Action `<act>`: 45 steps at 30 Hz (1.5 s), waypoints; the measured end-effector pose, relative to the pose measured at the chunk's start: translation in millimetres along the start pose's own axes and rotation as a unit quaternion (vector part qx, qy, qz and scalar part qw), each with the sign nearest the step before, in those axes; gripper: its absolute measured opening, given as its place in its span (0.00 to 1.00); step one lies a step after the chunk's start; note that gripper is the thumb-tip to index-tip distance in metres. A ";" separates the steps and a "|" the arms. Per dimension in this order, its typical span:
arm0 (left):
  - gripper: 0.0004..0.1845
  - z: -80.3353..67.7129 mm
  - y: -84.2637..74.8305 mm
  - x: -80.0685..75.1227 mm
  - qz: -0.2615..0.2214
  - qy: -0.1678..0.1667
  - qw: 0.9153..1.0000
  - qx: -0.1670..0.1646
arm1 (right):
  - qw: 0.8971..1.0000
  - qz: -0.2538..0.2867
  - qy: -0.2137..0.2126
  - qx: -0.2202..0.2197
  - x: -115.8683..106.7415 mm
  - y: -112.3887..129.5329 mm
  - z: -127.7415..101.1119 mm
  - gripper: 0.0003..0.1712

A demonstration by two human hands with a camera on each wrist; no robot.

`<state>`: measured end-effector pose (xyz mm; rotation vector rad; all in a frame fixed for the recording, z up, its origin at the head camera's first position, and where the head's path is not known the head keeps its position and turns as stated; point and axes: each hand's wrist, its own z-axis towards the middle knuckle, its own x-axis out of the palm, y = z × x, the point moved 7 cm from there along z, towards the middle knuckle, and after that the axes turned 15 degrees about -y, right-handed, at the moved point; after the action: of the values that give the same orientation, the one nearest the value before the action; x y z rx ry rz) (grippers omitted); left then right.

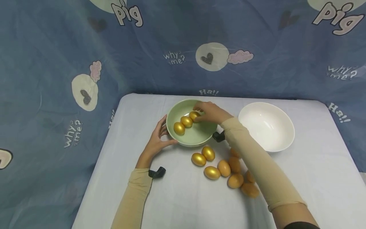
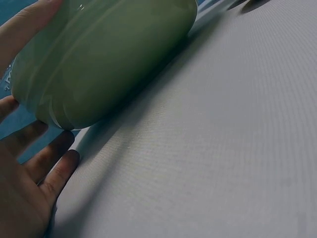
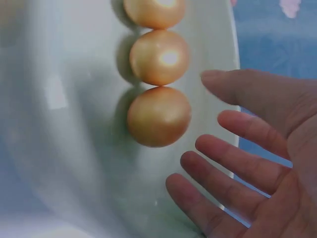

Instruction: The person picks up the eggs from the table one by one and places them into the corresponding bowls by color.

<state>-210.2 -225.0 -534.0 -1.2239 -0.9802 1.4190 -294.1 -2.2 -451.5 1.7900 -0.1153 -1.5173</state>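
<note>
A green bowl [image 1: 197, 136] stands at the back of the table, with three golden eggs [image 1: 186, 121] in a diagonal row inside. My left hand [image 1: 155, 140] rests against the bowl's left side, thumb near the front rim and fingers spread along the wall. In the left wrist view the fingertips [image 2: 67, 139] lie right at the bowl's lower side. My right hand [image 1: 211, 113] reaches over the right rim beside the farthest egg. The right wrist view shows its fingers [image 3: 233, 158] loosely extended, with a gap between them and the eggs.
Two golden eggs [image 1: 203, 156] lie in front of the bowl, with another golden egg [image 1: 212, 173] nearer. Several brown eggs [image 1: 235, 180] cluster beside it, some partly under the right sleeve. A white bowl [image 1: 274, 127] stands at the right, and a patterned blue cloth [image 1: 171, 76] hangs behind the table.
</note>
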 end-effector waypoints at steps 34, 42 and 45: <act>0.63 -3.3 -29.5 0.8 -0.002 0.002 1.000 -0.014 | 0.985 0.034 -0.095 -0.141 33.3 32.2 -186.1 0.20; 0.62 -3.2 -28.5 2.4 -0.002 0.001 1.000 -0.016 | 0.985 -0.028 -0.094 -0.143 49.0 25.7 -197.3 0.17; 0.62 -3.4 -28.9 2.8 -0.004 0.000 1.000 -0.015 | 0.984 -0.030 -0.097 -0.148 51.7 26.3 -198.6 0.15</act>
<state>-202.0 -216.8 -507.1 -1.2411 -1.0075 1.4030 -95.7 49.3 -478.8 1.4228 0.0661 -1.6536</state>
